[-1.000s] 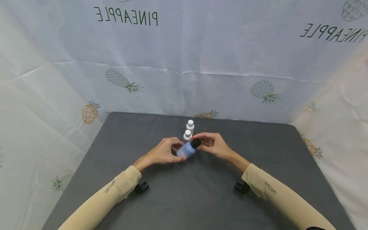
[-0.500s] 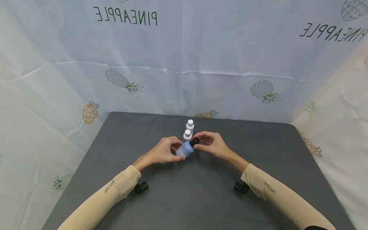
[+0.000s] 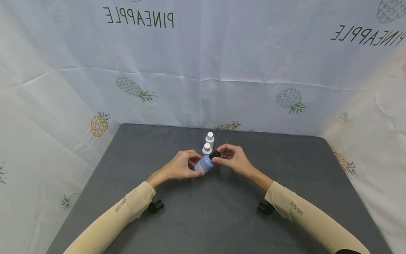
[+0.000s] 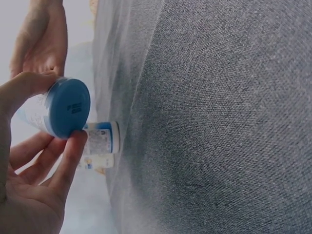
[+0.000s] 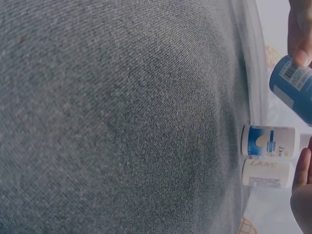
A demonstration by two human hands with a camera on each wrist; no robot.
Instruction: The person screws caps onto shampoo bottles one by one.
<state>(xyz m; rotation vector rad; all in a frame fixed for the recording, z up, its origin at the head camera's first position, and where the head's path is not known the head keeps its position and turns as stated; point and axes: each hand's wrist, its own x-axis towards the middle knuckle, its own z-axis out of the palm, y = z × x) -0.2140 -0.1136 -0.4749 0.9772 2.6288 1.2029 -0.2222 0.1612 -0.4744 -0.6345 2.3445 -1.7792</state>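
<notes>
Tilted in the head view is a blue bottle [image 3: 203,164] with a white-printed label. My left hand [image 3: 181,165] grips its body between thumb and fingers, low near the base. The bottle's black cap [image 3: 215,154] points up and to the right, and my right hand [image 3: 234,158] pinches it, thumb on the near side. From the left wrist, the round blue bottle base [image 4: 72,108] faces the camera, raised off the table. The right wrist view shows a barcode label on the blue bottle [image 5: 295,85]; there the cap lies outside the picture.
Just behind the blue bottle stand two white capped bottles, a nearer one [image 3: 207,149] and a farther one [image 3: 210,139]. Their Dove labels show in the right wrist view. A grey cloth covers the table [image 3: 203,218]. Behind it hangs a pineapple-print curtain [image 3: 203,102].
My right hand has shifted slightly away from me and its thumb has come onto the black cap. The bottle and left hand have moved only a little.
</notes>
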